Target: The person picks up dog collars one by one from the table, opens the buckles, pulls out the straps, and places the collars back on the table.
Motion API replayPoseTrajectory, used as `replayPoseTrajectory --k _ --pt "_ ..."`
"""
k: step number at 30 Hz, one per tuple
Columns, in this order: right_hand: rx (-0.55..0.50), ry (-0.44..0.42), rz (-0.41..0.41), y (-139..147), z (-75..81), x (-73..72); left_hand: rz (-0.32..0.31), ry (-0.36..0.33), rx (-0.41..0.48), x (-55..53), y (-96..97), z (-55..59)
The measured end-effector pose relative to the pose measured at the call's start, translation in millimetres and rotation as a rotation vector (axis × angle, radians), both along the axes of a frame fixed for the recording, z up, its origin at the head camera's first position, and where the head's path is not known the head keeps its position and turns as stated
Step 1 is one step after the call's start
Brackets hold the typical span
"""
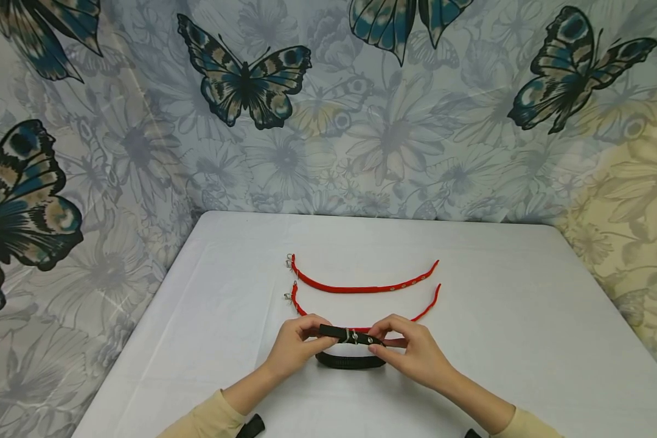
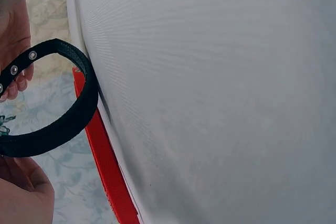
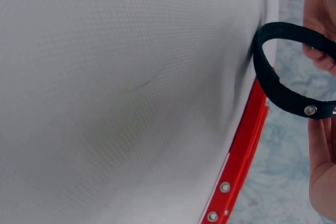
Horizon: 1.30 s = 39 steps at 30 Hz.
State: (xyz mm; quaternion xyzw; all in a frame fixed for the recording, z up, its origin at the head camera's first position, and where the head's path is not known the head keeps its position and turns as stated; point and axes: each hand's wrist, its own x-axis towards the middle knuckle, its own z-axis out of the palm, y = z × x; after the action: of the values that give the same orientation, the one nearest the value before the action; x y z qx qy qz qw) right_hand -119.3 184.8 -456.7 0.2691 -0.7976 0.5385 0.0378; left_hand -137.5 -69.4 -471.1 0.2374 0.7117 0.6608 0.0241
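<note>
A black collar (image 1: pixel 350 363) with metal eyelets and a buckle (image 1: pixel 352 336) is bent into a loop, its ends brought together at the top. My left hand (image 1: pixel 297 347) pinches the strap on the left of the buckle. On the other side, my right hand (image 1: pixel 416 351) pinches the part with eyelets. Both wrist views show the loop, with the collar (image 2: pixel 79 114) curving between the two hands. Behind it lies a red collar (image 1: pixel 294 304), partly hidden by the hands. Farther back a second red collar (image 1: pixel 356 290) lies curved, with its buckle at the left.
The white table (image 1: pixel 197 340) has its far edge against a wall covering (image 1: pixel 394 140) printed with butterflies and flowers. Dark objects (image 1: pixel 250 426) show beside the sleeves at the bottom edge.
</note>
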Motion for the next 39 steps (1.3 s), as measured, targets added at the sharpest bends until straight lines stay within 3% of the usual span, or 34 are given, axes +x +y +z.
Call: replayPoseTrajectory --k 4,11,21,39 --pt "0.002 -0.011 -0.012 -2.2 4.6 1.0 0.005 -0.002 0.003 0.7 0.9 0.7" --pt "-0.006 -0.001 0.001 -14.9 29.7 7.1 -0.019 0.007 -0.017 1.3 5.1 2.1" --pt "0.009 0.029 0.03 -6.8 3.3 -1.7 -0.01 0.004 -0.035 1.6 4.9 0.3" --pt "0.005 0.007 0.034 3.4 -0.6 -4.5 0.018 -0.042 -0.014 -1.4 -2.9 -0.1"
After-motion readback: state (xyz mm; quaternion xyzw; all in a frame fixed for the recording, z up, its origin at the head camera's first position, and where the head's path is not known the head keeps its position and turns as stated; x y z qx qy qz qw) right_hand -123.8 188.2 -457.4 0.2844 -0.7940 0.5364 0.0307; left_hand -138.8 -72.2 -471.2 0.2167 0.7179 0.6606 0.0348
